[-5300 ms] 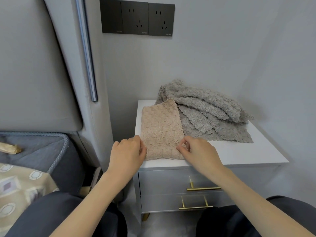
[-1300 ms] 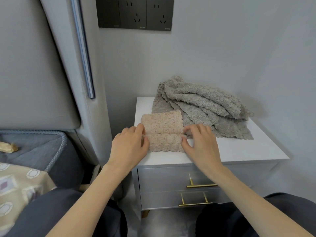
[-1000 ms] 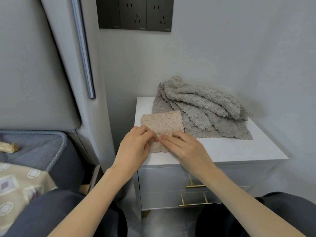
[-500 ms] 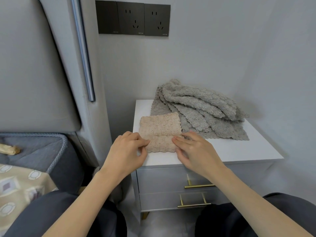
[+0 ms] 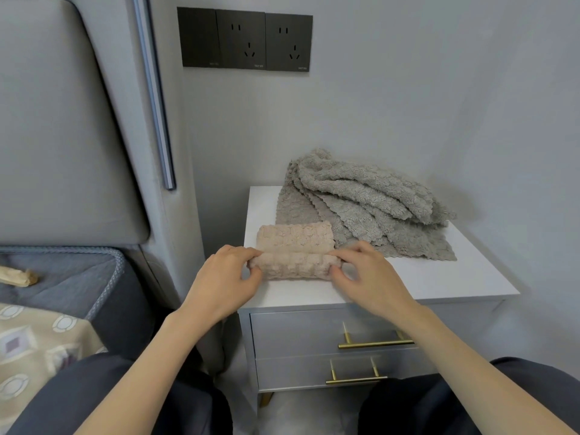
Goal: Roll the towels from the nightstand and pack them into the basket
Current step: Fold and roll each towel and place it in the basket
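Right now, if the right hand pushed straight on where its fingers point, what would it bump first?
The beige towel: the right hand grips the right end of its rolled part, so they touch. Farther on lies the grey towel pile, I think, though depth is unclear.

One view only: head-worn, wide-angle, aimed forward and down. It faces a room corner, with the socket panel [image 5: 244,39] on the wall straight ahead at top centre. The counter [image 5: 439,277] sits centre-right, close, within arm's reach. Its top is seen from above and its drawer fronts [image 5: 298,334] obliquely. Frame centre falls just above the beige towel [image 5: 296,262], which is held between the left grip [image 5: 226,277] and right grip [image 5: 367,274]. The headboard [image 5: 62,136] fills the left third, with the bed [image 5: 62,277] at lower left. Forearms and legs [image 5: 110,397] enter from the bottom edge.
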`<state>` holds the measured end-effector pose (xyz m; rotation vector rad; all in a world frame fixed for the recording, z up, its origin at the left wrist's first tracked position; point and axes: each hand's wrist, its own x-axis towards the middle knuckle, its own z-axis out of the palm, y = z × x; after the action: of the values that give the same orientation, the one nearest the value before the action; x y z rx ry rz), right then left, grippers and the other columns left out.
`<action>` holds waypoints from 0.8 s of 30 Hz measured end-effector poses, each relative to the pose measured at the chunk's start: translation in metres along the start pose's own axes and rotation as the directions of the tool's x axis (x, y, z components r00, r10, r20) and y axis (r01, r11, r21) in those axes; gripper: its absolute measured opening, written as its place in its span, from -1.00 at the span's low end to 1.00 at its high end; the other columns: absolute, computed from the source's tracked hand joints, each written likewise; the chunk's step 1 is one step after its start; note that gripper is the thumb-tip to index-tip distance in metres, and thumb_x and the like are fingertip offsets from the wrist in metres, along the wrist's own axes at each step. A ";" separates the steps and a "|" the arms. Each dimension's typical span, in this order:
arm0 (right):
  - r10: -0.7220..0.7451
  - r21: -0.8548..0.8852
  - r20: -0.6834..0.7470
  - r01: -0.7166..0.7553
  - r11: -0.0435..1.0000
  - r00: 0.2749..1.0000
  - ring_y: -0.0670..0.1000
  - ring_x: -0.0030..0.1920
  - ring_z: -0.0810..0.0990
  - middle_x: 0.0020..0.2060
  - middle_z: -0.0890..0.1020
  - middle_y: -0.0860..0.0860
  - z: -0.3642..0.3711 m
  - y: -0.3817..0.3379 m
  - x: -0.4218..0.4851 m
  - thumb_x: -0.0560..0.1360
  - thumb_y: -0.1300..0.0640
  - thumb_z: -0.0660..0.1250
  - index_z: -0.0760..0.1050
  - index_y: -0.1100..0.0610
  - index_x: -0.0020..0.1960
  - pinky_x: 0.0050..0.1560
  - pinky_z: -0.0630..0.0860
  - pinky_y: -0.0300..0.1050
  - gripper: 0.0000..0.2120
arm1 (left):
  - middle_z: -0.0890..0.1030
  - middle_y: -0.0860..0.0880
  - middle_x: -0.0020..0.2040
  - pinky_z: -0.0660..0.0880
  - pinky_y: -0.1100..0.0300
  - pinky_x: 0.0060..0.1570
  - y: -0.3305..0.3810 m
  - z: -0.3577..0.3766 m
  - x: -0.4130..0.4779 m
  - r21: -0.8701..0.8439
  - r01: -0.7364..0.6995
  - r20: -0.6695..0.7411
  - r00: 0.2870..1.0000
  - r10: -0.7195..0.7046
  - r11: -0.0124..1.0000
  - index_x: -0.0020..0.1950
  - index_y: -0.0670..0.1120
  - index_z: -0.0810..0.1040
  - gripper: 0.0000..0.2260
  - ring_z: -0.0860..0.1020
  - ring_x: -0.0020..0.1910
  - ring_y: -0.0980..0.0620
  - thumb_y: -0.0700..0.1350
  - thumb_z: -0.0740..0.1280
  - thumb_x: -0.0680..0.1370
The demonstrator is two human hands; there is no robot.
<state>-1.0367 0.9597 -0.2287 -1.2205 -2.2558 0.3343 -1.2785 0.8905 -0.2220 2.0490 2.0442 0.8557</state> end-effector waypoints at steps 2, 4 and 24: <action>0.048 0.095 0.030 -0.051 0.994 0.998 -0.12 -0.10 0.41 -0.18 0.49 -0.08 0.001 -0.001 0.002 0.51 0.07 0.30 0.61 -0.03 0.09 -0.15 0.25 -0.36 -0.81 | 0.55 0.13 -0.21 0.33 0.21 -0.15 0.001 0.000 0.000 -0.078 0.054 0.051 0.997 -0.050 0.995 0.19 -0.01 0.57 -0.74 0.42 -0.10 0.11 -0.11 0.20 0.55; 0.075 0.156 0.043 -0.081 0.984 0.996 -0.11 -0.17 0.38 -0.31 0.53 -0.05 0.002 -0.003 0.003 0.51 0.11 0.29 0.57 -0.07 -0.08 -0.22 0.23 -0.34 -0.89 | 0.48 0.16 -0.39 0.30 0.28 -0.30 0.001 0.000 0.001 -0.172 0.120 0.096 0.990 -0.104 0.978 0.10 0.02 0.60 -0.78 0.43 -0.29 0.18 -0.10 0.19 0.56; -0.509 -0.288 -0.086 0.467 0.836 0.857 0.06 -0.01 0.65 0.09 0.67 -0.01 0.028 -0.023 -0.001 0.48 0.26 0.20 0.63 0.18 0.13 -0.13 0.62 -0.04 -0.68 | 0.63 -0.06 -0.24 0.54 -0.01 -0.36 0.018 0.013 0.001 0.136 -0.365 -0.139 0.913 0.382 0.921 -0.14 -0.17 0.68 -0.74 0.57 -0.29 -0.14 -0.48 0.45 0.29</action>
<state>-1.0682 0.9469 -0.2419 -0.7012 -2.4162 -0.2547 -1.2567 0.8941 -0.2236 2.5644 1.8321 1.0218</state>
